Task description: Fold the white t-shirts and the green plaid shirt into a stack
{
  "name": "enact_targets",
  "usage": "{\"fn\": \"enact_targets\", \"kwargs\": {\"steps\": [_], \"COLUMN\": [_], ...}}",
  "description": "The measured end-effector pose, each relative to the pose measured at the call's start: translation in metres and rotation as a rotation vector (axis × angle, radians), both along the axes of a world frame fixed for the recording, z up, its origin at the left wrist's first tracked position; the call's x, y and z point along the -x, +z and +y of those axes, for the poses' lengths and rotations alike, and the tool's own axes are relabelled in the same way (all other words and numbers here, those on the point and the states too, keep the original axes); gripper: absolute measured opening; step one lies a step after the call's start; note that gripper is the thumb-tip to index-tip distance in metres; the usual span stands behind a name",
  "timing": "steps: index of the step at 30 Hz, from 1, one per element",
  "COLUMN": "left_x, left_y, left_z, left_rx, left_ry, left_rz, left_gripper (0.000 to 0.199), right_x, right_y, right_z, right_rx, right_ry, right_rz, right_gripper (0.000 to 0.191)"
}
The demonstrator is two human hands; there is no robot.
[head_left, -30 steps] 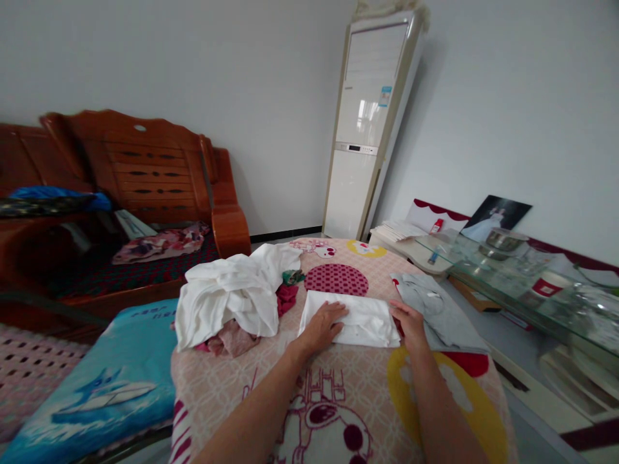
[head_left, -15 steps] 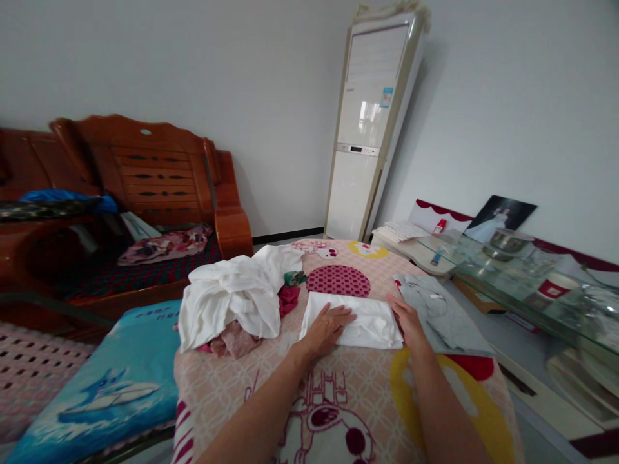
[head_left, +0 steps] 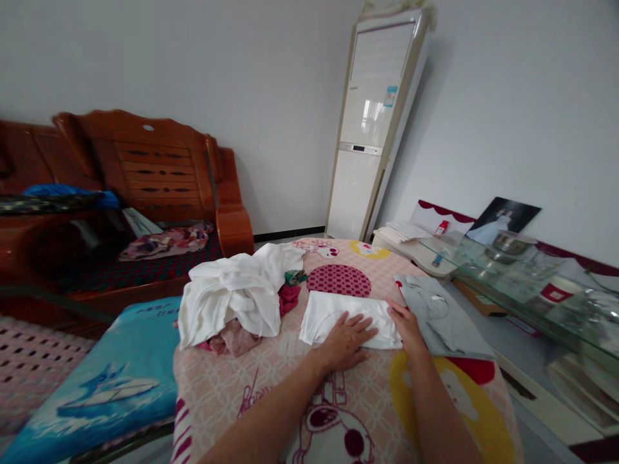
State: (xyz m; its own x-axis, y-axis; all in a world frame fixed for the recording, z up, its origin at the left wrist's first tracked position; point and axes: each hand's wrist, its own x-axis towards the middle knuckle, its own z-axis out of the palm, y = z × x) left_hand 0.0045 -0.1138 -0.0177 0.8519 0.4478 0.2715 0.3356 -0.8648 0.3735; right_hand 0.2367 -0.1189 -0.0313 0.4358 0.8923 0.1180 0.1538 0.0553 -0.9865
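A folded white garment (head_left: 324, 316), which looks like a shirt, lies as a flat rectangle in the middle of the cloth-covered table (head_left: 271, 380). My left hand (head_left: 347, 341) rests palm down on its near middle part, fingers spread. At the garment's right end, my right hand (head_left: 405, 325) touches the edge with its fingers stretched out; its thumb is hidden. Just beyond that hand lies a folded grey shirt (head_left: 442, 316). Left of the white garment is a loose heap of white cloth (head_left: 232, 290), with a dusty pink cloth (head_left: 235, 338) showing beneath it.
A glass-topped cabinet (head_left: 512, 283) with bowls and a cup stands at the right. On the left are a wooden sofa (head_left: 159, 161) and a blue printed cushion (head_left: 111, 374). A tall air conditioner (head_left: 362, 180) stands in the corner.
My left hand has slid right and slightly nearer across the white garment, its fingers spreading wider. My right hand has stayed at the garment's right end, shifting only slightly.
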Motion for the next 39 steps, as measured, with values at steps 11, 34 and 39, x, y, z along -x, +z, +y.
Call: {"fn": "enact_targets", "kwargs": {"steps": [11, 34, 39], "left_x": [0.072, 0.071, 0.059], "left_y": [0.014, -0.008, -0.004], "left_z": [0.058, 0.073, 0.054], "left_rx": [0.219, 0.231, -0.103], "left_ry": [0.791, 0.806, 0.69], "left_rz": [-0.63, -0.407, -0.556], "left_gripper": [0.03, 0.05, 0.043], "right_x": [-0.008, -0.006, 0.003], "right_y": [-0.016, -0.015, -0.003], "right_z": [-0.002, -0.007, -0.031], "right_rx": [0.013, -0.008, -0.202], "right_ry": [0.023, -0.129, -0.267], "right_rz": [-0.073, -0.195, -0.535], "right_gripper": [0.053, 0.047, 0.028]}}
